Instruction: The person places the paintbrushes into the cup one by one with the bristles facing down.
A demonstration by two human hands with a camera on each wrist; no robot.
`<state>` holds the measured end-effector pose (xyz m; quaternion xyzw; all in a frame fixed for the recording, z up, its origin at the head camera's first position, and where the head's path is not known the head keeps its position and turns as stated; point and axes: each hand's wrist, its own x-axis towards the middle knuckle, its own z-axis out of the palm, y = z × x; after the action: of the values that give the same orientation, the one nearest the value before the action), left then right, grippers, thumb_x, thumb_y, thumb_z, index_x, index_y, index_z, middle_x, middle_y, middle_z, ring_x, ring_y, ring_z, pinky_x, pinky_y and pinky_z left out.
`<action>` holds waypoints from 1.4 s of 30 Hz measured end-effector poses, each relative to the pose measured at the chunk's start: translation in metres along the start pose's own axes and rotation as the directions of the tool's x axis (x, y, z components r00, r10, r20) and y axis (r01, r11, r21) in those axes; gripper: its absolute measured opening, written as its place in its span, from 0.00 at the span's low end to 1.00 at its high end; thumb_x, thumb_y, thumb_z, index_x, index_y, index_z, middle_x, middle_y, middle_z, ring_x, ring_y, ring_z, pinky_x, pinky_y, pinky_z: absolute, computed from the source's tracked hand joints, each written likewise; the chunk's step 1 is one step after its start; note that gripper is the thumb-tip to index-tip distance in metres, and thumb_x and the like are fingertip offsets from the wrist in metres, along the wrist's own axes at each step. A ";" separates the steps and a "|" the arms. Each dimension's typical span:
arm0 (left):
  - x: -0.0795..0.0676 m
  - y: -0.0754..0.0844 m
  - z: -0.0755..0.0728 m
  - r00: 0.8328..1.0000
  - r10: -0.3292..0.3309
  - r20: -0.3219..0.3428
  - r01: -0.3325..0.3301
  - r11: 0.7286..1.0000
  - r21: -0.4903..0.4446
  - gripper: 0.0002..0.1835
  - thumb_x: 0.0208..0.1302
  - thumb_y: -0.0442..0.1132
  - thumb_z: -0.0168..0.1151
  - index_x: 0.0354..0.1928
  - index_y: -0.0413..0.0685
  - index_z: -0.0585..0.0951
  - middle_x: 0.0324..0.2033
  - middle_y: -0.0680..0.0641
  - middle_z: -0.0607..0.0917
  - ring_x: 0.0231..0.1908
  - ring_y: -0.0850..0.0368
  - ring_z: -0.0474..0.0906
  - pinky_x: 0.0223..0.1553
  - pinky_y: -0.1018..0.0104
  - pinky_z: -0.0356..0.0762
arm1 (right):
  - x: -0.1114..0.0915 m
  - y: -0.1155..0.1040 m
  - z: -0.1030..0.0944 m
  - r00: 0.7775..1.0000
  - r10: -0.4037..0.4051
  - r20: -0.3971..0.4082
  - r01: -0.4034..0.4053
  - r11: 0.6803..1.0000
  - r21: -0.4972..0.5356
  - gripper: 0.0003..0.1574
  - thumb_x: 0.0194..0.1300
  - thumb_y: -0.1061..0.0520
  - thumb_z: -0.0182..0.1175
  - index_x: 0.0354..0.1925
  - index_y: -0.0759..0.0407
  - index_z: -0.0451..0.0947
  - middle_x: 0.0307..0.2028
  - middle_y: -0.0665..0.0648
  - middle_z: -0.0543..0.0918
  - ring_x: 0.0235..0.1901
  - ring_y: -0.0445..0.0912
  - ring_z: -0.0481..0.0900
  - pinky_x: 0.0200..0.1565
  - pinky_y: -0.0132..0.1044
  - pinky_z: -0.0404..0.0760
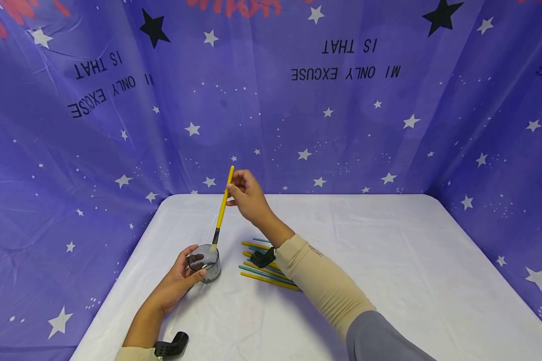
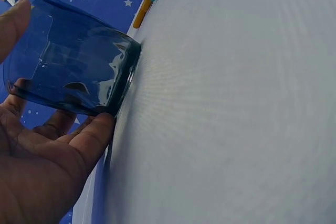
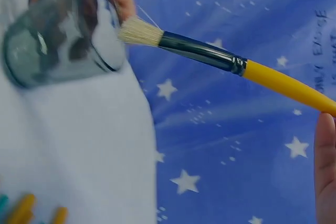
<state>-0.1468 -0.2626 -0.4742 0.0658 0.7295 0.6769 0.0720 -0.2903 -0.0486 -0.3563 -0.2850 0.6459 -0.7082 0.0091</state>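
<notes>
Currently, we are looking down at a white bench (image 1: 388, 260), where the left hand (image 1: 178, 281) is curling round a clear drinking glass (image 1: 212, 272). Above it, the right hand (image 1: 248, 198) is pinching a paintbrush (image 1: 224, 203) by its yellow handle, and the pale bristles are pointing down at the glass's rim. Yellow and teal sticks (image 1: 271, 282) are lying beneath the right forearm; behind, a starry purple curtain (image 1: 275, 115) is hanging.

2 hands (image 1: 176, 284), 1 glass (image 1: 211, 271), 1 held brush (image 1: 224, 205), 1 stick pile (image 1: 270, 281) show.
</notes>
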 end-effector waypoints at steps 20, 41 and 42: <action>0.003 -0.004 -0.001 1.000 -0.015 -0.010 0.015 1.000 0.001 0.42 0.70 0.31 0.59 0.76 0.45 0.45 0.66 0.31 0.60 0.57 0.60 0.70 0.51 0.69 0.73 | -0.032 0.055 0.045 0.987 0.156 -0.038 -0.155 0.988 0.022 0.10 0.74 0.65 0.54 0.51 0.61 0.66 0.37 0.56 0.75 0.34 0.43 0.79 0.38 0.40 0.84; 0.003 -0.004 -0.001 1.000 0.000 -0.009 0.000 1.000 0.003 0.41 0.70 0.30 0.59 0.75 0.44 0.45 0.65 0.31 0.60 0.57 0.57 0.69 0.50 0.70 0.74 | -0.045 0.083 -0.013 0.942 0.309 0.127 -0.274 0.932 -0.239 0.12 0.75 0.56 0.57 0.53 0.58 0.73 0.43 0.57 0.79 0.46 0.63 0.78 0.40 0.43 0.83; 0.003 -0.004 -0.002 1.000 -0.001 -0.010 0.001 1.000 0.005 0.41 0.70 0.30 0.59 0.75 0.44 0.45 0.65 0.32 0.60 0.57 0.58 0.69 0.50 0.70 0.74 | -0.045 0.085 -0.020 0.934 0.325 0.145 -0.282 0.924 -0.258 0.13 0.75 0.56 0.56 0.54 0.60 0.73 0.43 0.58 0.78 0.46 0.63 0.78 0.41 0.44 0.83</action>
<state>-0.1499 -0.2638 -0.4781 0.0622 0.7318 0.6752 0.0685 -0.2906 -0.0276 -0.4519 -0.2449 0.7571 -0.5879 0.1457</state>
